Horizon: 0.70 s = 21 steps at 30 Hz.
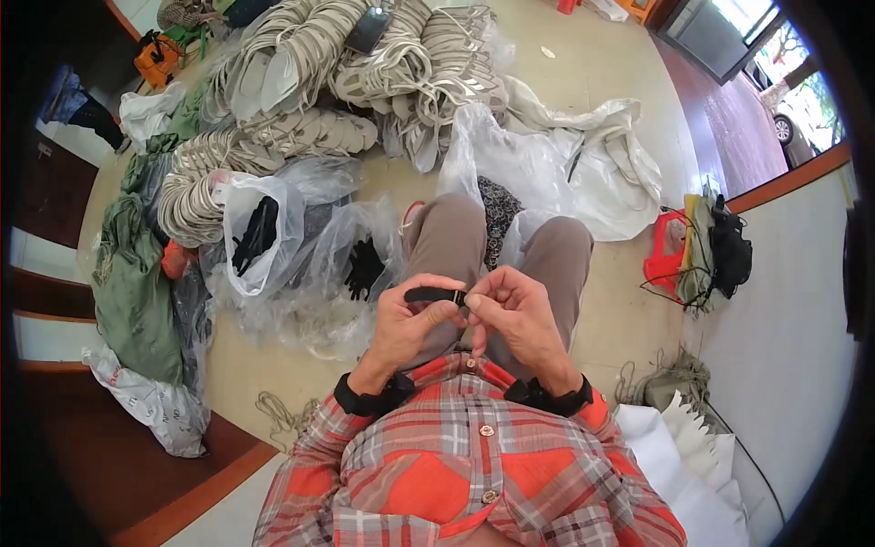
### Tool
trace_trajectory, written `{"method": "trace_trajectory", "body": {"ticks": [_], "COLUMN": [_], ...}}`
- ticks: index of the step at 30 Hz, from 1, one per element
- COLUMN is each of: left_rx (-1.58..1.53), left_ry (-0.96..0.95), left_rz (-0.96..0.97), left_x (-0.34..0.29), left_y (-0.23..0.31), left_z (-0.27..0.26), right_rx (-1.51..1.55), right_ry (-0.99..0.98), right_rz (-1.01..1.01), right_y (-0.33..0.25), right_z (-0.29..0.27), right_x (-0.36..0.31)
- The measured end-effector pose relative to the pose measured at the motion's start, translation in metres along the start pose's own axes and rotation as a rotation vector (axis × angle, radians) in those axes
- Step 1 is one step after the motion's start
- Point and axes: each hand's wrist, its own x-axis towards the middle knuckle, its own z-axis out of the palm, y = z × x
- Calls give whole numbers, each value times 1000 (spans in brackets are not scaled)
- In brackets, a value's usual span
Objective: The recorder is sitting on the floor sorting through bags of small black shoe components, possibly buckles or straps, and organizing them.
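Above my lap, a short black strap [428,294] lies across the fingers of my left hand [406,321], which pinches it between thumb and fingers. From the other side, my right hand [518,314] has its thumb and fingertips closed on the strap's end, where a small shiny piece like a buckle shows. The fingers partly cover that end. Between my knees is a clear plastic bag [538,182] of many small dark pieces [500,219], too small to name. Left of my knees, black straps [256,235] lie in a white plastic bag [290,217].
More black strips [365,270] sit in a clear bag by my left knee. Stacked beige shoe-like pieces [301,55] fill the far left, with a phone [368,30] on top. Green sacks [137,292] line the left; a red bag [668,251] stands at the right wall.
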Motion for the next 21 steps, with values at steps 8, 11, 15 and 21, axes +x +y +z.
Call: {"method": "trace_trajectory", "body": {"ticks": [8,11,15,21], "left_rx": [25,69,54,-58], "left_ry": [-59,-90,-138,-119], "left_rz": [60,41,14,-33], "left_x": [-15,-14,-17,-19], "left_y": [3,6,7,2], "left_z": [-2,-3,-1,-3], "right_rx": [-73,-73,-158,-139], "right_ry": [-11,-24,-83,-137], "right_rz": [24,30,-81,-18], "right_y": [1,-3,2,-4], "right_z": [4,5,5,6], "right_x": [-13,-13,-13,-17]}}
